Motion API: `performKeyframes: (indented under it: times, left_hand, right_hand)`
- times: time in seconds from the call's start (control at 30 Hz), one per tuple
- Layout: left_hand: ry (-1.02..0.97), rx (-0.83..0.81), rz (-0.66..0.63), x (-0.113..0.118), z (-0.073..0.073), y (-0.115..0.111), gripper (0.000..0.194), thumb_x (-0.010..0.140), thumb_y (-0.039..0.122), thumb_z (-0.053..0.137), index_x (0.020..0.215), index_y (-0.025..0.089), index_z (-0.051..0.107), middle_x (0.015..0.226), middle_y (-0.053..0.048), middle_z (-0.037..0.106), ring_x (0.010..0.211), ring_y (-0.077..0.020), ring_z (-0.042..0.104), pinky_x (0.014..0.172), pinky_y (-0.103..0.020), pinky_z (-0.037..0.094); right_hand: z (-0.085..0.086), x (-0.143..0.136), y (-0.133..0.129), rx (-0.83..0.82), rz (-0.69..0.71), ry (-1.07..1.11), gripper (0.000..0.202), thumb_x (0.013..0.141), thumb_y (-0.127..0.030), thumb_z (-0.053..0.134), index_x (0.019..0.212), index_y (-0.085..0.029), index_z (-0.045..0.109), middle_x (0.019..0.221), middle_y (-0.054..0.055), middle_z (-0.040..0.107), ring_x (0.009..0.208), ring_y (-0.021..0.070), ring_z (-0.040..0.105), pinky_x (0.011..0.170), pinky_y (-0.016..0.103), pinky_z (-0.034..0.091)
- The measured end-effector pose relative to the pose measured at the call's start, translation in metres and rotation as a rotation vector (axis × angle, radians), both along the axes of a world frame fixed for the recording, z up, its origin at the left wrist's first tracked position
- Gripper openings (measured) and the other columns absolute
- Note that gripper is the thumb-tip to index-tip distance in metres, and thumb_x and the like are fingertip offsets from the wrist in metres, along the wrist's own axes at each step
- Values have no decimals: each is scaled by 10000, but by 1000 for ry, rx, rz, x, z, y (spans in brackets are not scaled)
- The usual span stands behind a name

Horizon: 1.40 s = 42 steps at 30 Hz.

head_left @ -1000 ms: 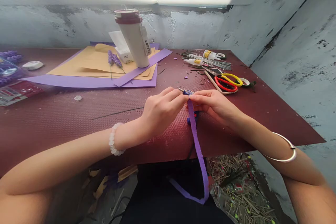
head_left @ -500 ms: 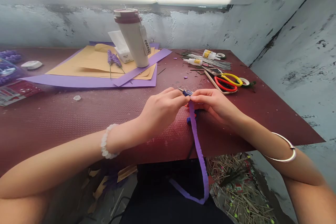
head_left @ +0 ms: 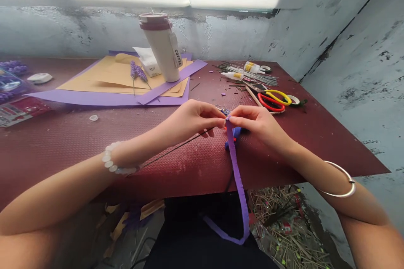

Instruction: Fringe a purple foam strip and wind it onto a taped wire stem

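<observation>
A long frilled purple strip (head_left: 240, 185) hangs from the fingertips of my right hand (head_left: 260, 124), which pinches its top end. The strip drops over the table edge and folds on my dark-clothed lap. My left hand (head_left: 195, 119) is closed on a thin dark wire stem (head_left: 176, 147), which slants down-left toward my wrist. Both hands' fingertips almost meet at the strip's top. Just beyond them, a blue patterned object (head_left: 225, 112) is mostly hidden. Under my right hand lies a blue-and-red tool (head_left: 236, 133), partly covered; its kind I cannot make out.
Scissors with red and yellow handles (head_left: 274, 100), glue bottles (head_left: 252, 67) and loose wires (head_left: 261, 77) lie back right. A tilted-looking coffee cup (head_left: 162, 50) stands on purple and tan paper (head_left: 110, 75) beside purple flower sprigs (head_left: 138, 71). A small white cap (head_left: 94, 117) lies left.
My left hand has turned and its fingers have shifted, so the dark wire now shows slanting below it. My right hand stays at the strip's top end.
</observation>
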<state>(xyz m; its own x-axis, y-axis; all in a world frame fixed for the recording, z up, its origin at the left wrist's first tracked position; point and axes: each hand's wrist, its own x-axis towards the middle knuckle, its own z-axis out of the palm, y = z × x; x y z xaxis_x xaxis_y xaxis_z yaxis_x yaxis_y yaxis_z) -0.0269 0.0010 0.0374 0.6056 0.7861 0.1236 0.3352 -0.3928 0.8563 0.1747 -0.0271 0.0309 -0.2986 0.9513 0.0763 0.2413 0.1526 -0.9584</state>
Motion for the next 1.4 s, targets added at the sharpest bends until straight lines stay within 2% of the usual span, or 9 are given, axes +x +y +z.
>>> performKeyframes:
  times: [0.23, 0.4, 0.5, 0.63, 0.77, 0.97, 1.2, 1.27, 1.4]
  left_hand:
    - [-55, -19, 47, 4, -2, -5, 124, 835, 189, 684, 909, 184, 783, 701, -30, 760, 531, -115, 665, 483, -217, 535]
    - [-73, 68, 96, 8, -6, -9, 113, 852, 182, 657, 860, 144, 764, 657, -25, 732, 506, -99, 634, 479, -210, 514]
    - [-51, 214, 138, 9, -6, -11, 115, 853, 191, 657, 808, 139, 750, 610, -8, 696, 514, -92, 615, 502, -205, 500]
    - [35, 481, 201, 8, -6, -14, 128, 861, 210, 664, 785, 156, 751, 664, -14, 701, 598, -99, 617, 568, -213, 485]
    - [95, 574, 201, 9, -8, -14, 138, 868, 202, 659, 774, 159, 750, 676, -17, 692, 633, -107, 608, 593, -218, 468]
    - [121, 486, 165, 10, -8, -10, 118, 859, 172, 648, 785, 161, 739, 698, -7, 708, 633, -102, 606, 613, -218, 468]
    - [88, 188, 100, 11, -2, -9, 206, 937, 231, 530, 868, 139, 701, 720, -13, 713, 596, -96, 615, 586, -213, 492]
    - [75, 256, 107, 11, -4, -8, 145, 913, 225, 578, 923, 146, 700, 755, -15, 721, 626, -99, 627, 610, -218, 503]
    - [190, 609, 159, 11, -11, -7, 153, 912, 216, 598, 826, 149, 706, 762, -32, 721, 690, -124, 646, 654, -242, 498]
  right_hand:
    - [2, 0, -2, 81, -14, -52, 193, 793, -370, 695, 733, -187, 690, 708, 11, 663, 679, 147, 582, 665, 301, 471]
    - [2, 0, 0, 4, -19, -12, 236, 775, -411, 719, 733, -179, 704, 690, 16, 663, 666, 148, 594, 676, 308, 490]
    - [3, 0, 2, -37, -18, 23, 253, 744, -424, 747, 722, -174, 718, 686, 18, 672, 657, 147, 608, 668, 302, 505]
    - [4, 0, 2, -30, -19, 35, 261, 738, -423, 749, 728, -162, 737, 720, 31, 701, 692, 152, 628, 701, 305, 521]
    - [5, 0, 1, 2, -21, -3, 252, 763, -405, 730, 733, -155, 727, 717, 33, 706, 666, 145, 630, 677, 300, 519]
    - [1, 1, 4, 31, 0, -42, 222, 777, -369, 711, 724, -154, 698, 698, 28, 699, 657, 141, 626, 655, 291, 515]
    - [-2, 0, 7, 112, -16, -31, 209, 787, -343, 690, 695, -156, 674, 639, 9, 667, 625, 130, 606, 630, 278, 490]
    - [-3, 0, 7, 133, -11, -48, 203, 802, -334, 668, 701, -158, 671, 644, 9, 671, 621, 131, 607, 626, 279, 486]
    - [-4, -2, 3, 235, -38, -144, 154, 821, -282, 640, 741, -159, 687, 672, 12, 694, 633, 136, 615, 624, 279, 472]
